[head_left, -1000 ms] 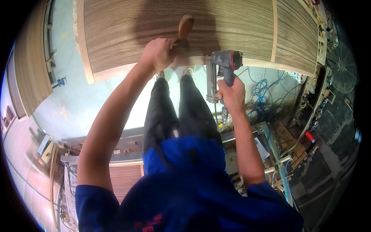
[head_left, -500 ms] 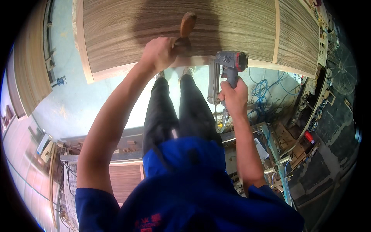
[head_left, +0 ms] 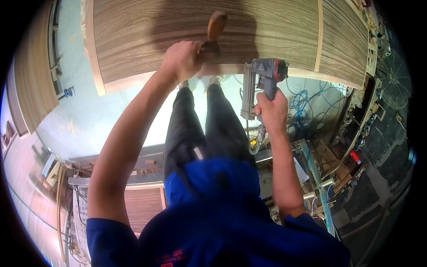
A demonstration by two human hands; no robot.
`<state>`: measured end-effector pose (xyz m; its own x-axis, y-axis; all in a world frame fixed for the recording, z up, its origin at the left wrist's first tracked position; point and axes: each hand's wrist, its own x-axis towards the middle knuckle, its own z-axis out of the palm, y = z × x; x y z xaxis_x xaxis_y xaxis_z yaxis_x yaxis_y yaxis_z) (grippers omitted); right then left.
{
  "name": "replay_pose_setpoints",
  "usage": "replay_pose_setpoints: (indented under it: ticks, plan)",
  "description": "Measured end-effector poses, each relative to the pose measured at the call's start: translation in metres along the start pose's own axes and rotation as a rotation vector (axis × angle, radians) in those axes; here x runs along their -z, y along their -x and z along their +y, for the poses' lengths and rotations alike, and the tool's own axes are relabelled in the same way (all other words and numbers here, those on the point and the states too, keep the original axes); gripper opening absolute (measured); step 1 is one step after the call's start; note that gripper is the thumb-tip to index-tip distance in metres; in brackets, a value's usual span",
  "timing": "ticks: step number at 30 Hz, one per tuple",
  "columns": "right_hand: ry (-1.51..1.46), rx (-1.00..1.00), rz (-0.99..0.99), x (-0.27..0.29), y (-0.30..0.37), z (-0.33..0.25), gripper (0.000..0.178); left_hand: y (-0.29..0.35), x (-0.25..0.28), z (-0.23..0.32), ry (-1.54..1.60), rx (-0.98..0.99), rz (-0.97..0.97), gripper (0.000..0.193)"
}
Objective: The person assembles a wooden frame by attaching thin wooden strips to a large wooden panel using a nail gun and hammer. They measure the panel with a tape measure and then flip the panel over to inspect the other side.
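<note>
My left hand [head_left: 182,58] is closed around the dark lower part of a wooden-handled tool [head_left: 217,26], at the near edge of a wood-grain panel [head_left: 133,33]. The tool's brown rounded handle sticks up past my fingers; its dark end is partly hidden by the hand, so I cannot tell its exact kind. My right hand [head_left: 273,109] is wrapped round the grip of a grey and red air nail gun [head_left: 267,69], with an air hose hanging below. The gun's head is beside the pale strip [head_left: 307,73] along the panel's near edge. Its nose does not show clearly.
Blue hose [head_left: 300,104] lies in coils on the floor at the right, near a cluttered shelf and a wire fan guard [head_left: 395,84]. More wood panels [head_left: 33,75] stand at the far left. Behind my legs is a bench with wood offcuts [head_left: 149,169].
The nail gun and my right hand have shifted slightly to the right. My left hand has barely moved and keeps its hold on the tool.
</note>
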<state>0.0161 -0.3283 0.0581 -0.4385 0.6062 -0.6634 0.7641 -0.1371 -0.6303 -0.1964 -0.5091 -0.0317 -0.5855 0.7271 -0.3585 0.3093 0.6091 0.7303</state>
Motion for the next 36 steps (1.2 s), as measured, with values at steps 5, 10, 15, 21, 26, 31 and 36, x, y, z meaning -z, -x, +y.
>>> replay_pose_setpoints:
  ticks: [5,10,15,21,26,31,36]
  plan:
    - [-0.007,0.018,0.040,0.006,0.007,0.000,0.021,-0.003,0.000,0.005,-0.053,0.021,-0.033,0.028]
    - [-0.047,0.013,-0.003,0.025,0.017,0.003,0.021,-0.004,-0.005,0.006,-0.110,0.058,-0.037,0.028]
    - [-0.074,0.040,-0.083,0.036,0.021,0.016,0.021,0.010,0.008,0.013,-0.093,0.144,-0.097,0.025]
    - [0.153,0.110,-0.225,0.068,0.017,0.025,0.023,0.018,0.007,0.022,-0.060,-0.019,0.024,0.025]
    - [0.381,0.193,-0.330,0.061,0.021,-0.010,0.015,0.048,-0.024,0.033,0.008,-0.048,0.346,0.016]
    - [0.505,0.268,-0.397,0.047,0.031,-0.036,0.023,0.132,-0.034,0.049,0.458,0.069,0.743,0.023]
    - [0.518,0.242,-0.415,0.013,0.044,-0.058,0.027,0.239,-0.084,0.005,1.224,0.488,0.799,0.028]
